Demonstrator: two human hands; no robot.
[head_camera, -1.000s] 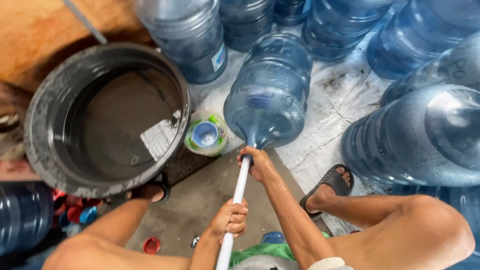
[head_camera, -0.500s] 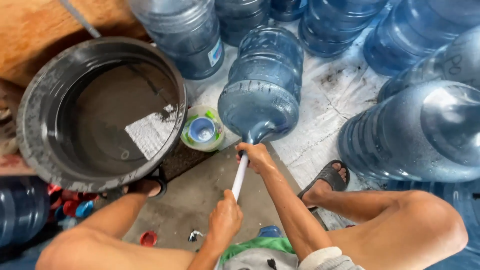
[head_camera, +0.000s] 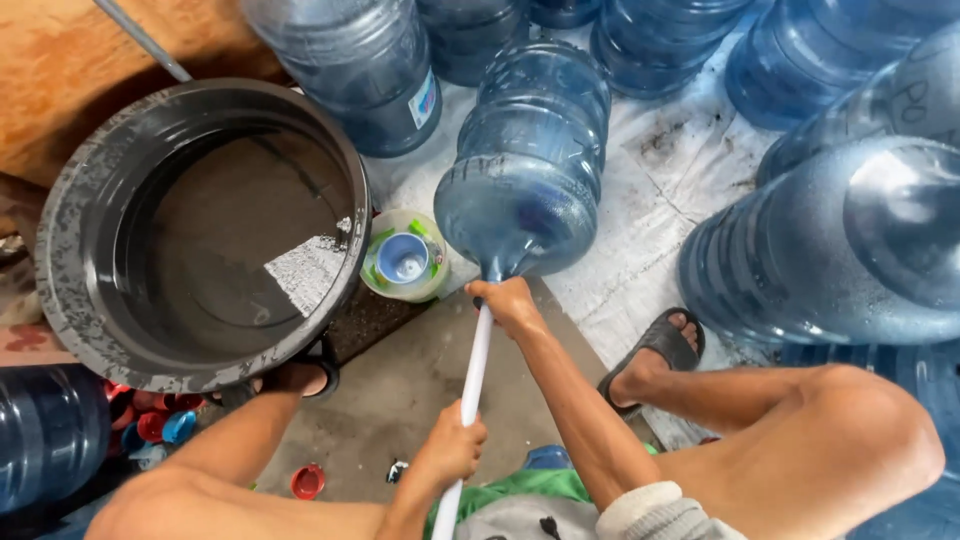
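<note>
A large blue water jug (head_camera: 525, 170) lies tilted on the ground with its neck pointing toward me. A white pole (head_camera: 472, 375) runs from my lap into the jug's mouth. My right hand (head_camera: 508, 303) grips the jug's neck where the pole enters. Lower down, my left hand (head_camera: 452, 448) is closed around the pole. A small white container with a blue cap inside it (head_camera: 405, 262) sits just left of the jug's neck.
A big black basin (head_camera: 80, 200) holding some water stands at left. Several blue water jugs (head_camera: 830, 240) crowd the back and right on a white sheet. My sandalled foot (head_camera: 655, 350) rests at right. Red and blue caps (head_camera: 155, 425) lie lower left.
The jug has shifted slightly with the pole in its mouth, and my left hand has slid a little along the pole. Both hands keep their grip.
</note>
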